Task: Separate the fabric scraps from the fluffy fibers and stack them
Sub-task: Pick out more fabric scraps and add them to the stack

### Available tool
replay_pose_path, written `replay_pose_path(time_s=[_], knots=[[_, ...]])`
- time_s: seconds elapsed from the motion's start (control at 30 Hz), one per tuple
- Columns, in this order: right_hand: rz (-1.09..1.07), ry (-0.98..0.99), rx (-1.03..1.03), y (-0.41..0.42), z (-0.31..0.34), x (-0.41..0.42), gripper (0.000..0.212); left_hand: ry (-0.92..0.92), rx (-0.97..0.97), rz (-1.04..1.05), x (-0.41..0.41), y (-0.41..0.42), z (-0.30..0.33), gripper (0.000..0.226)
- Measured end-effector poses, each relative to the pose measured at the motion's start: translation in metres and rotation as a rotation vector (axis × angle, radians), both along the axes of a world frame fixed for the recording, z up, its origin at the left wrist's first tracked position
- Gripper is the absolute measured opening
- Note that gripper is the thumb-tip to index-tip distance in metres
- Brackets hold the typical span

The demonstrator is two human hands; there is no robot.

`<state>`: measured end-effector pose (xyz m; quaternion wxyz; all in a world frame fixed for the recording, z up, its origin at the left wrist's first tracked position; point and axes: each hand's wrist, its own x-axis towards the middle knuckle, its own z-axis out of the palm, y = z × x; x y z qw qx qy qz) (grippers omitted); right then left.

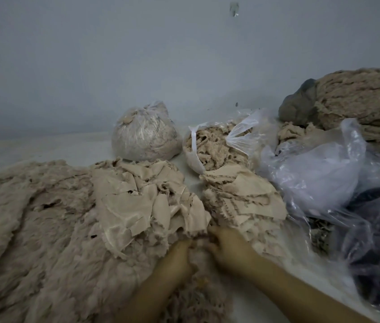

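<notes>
A wide heap of beige fluffy fibers covers the left of the surface. On its right side lie smooth beige fabric scraps in a loose pile. A second stack of scraps sits just right of centre. My left hand and my right hand are close together at the near edge of the scrap pile, fingers curled into a tuft of fiber and fabric between them. What the fingertips pinch is blurred and partly buried.
A tied clear bag of fibers and an open bag of scraps stand behind the piles. Crumpled clear plastic with dark material lies at the right. A large beige bundle sits far right against the wall.
</notes>
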<state>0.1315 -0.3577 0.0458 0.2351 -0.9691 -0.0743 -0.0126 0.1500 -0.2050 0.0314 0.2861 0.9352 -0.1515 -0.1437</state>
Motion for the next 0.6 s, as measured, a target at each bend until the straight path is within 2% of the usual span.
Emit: replay_pose_path(time_s=[0.07,0.13,0.23,0.27,0.3,0.33,0.37,0.43,0.5,0.53,0.6], knots=[[-0.036,0.019,-0.138,0.012,-0.022,-0.006,0.038,0.025,-0.033,-0.024,0.000,0.004,-0.004,0.022],[-0.046,-0.029,-0.141,0.017,-0.029,-0.007,0.030,0.034,-0.099,-0.050,0.000,0.009,-0.006,0.021],[-0.105,-0.074,0.133,0.018,-0.024,-0.006,0.011,0.085,-0.168,-0.051,-0.004,0.014,-0.004,0.023],[-0.137,-0.073,0.232,0.017,-0.021,-0.007,0.010,0.072,-0.163,-0.048,-0.004,0.015,-0.005,0.016],[-0.156,-0.065,0.300,0.016,-0.019,-0.009,0.016,0.054,-0.167,-0.032,-0.006,0.015,-0.006,0.013],[-0.164,-0.055,0.346,0.014,-0.019,-0.012,0.023,0.045,-0.184,-0.014,-0.008,0.016,-0.006,0.022],[-0.175,-0.031,0.375,0.013,-0.020,-0.015,0.026,0.050,-0.246,-0.006,-0.010,0.016,-0.007,0.027],[-0.187,0.021,0.503,0.011,-0.021,-0.022,0.023,0.133,-0.484,-0.026,-0.014,0.017,-0.006,0.021],[-0.173,0.113,0.806,0.013,-0.021,-0.030,0.026,0.252,-0.726,-0.003,-0.020,0.018,-0.002,0.011],[-0.141,0.145,0.916,0.013,-0.021,-0.035,0.027,0.289,-0.805,0.022,-0.022,0.018,0.000,0.009],[-0.091,0.117,0.958,0.016,-0.022,-0.041,0.016,0.273,-0.859,0.078,-0.024,0.018,0.002,0.009]])
